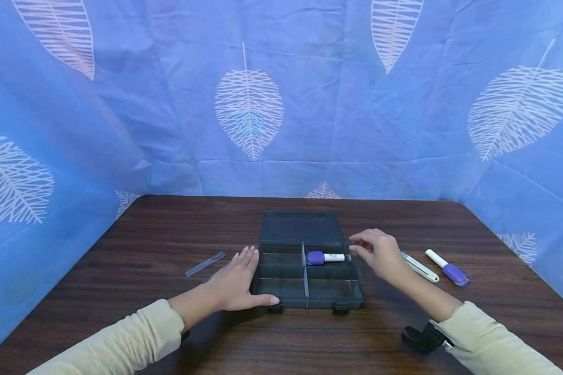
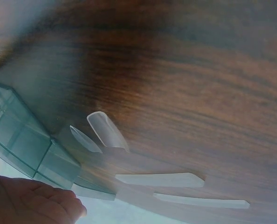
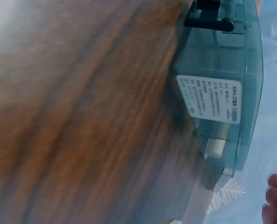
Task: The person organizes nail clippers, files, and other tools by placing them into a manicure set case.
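Head view, compartment box: dark translucent compartment box (image 1: 281, 303) stands on the brown table (image 1: 136, 291), lid (image 1: 302, 227) open and laid back on the far side.
Head view, boxed bottle: purple-and-white bottle (image 1: 316, 258) lies sideways in the far right compartment, white end toward the right wall.
Head view, left hand: the left hand (image 1: 238, 282) rests against the box's left side; fingers extended and close together, thumb spread wide along the front edge near a black latch (image 1: 275, 308).
Head view, right hand: the right hand (image 1: 378, 254) is just beside the box's right wall; fingers bent, narrow gap to the thumb, nothing seen held. Contact with the wall cannot be told.
Head view, left of box: a clear strip (image 1: 204, 264) lies near the left hand.
Head view, right of box: a slim pale tool (image 1: 421, 267) lies partly behind the right hand; beyond it, a second bottle (image 1: 448, 269), also purple and white.
Left wrist view, hand and box: the left hand shows at lower left, next to the box; finger contact cannot be told here.
Left wrist view, table: pale elongated shapes (image 2: 160, 180); their nature cannot be told.
Right wrist view, box side: white printed label (image 3: 211, 98) on the wall.
Right wrist view, right hand: curved fingertips at the right edge, apart from the box in this view; thumb not distinguishable.
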Available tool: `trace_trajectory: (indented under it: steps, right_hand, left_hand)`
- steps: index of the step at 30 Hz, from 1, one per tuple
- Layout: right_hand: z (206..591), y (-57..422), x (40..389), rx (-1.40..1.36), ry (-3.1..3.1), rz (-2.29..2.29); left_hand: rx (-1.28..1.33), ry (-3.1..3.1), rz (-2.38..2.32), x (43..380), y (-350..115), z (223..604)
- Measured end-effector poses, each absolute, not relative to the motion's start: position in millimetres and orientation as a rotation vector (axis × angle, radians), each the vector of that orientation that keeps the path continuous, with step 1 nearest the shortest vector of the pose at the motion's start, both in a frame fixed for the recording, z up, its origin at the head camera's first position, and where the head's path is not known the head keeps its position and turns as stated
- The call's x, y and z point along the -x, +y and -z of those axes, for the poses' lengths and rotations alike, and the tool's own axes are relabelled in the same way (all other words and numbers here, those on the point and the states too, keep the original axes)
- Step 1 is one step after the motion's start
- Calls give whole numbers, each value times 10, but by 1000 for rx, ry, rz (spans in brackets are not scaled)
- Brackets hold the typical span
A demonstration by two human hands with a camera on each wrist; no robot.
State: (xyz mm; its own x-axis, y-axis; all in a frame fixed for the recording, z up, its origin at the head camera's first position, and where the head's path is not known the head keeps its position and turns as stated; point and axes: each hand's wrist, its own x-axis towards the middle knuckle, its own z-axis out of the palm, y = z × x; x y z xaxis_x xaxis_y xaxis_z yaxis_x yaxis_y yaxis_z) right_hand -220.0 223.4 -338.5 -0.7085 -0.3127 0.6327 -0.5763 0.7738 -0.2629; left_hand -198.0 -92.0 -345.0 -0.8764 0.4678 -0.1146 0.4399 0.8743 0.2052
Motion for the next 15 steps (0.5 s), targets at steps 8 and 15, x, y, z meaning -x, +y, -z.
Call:
trace_trajectory:
  steps: [8,15]
  right_hand:
    - [3409,2407,2044,-536,-2416,-641]
    - [3440,2609,1937,-412,-2484,-698]
  left_hand:
    - [-713,2883,-259,1977,-928,3459]
    - [-715,2886,-262,1976,-928,3448]
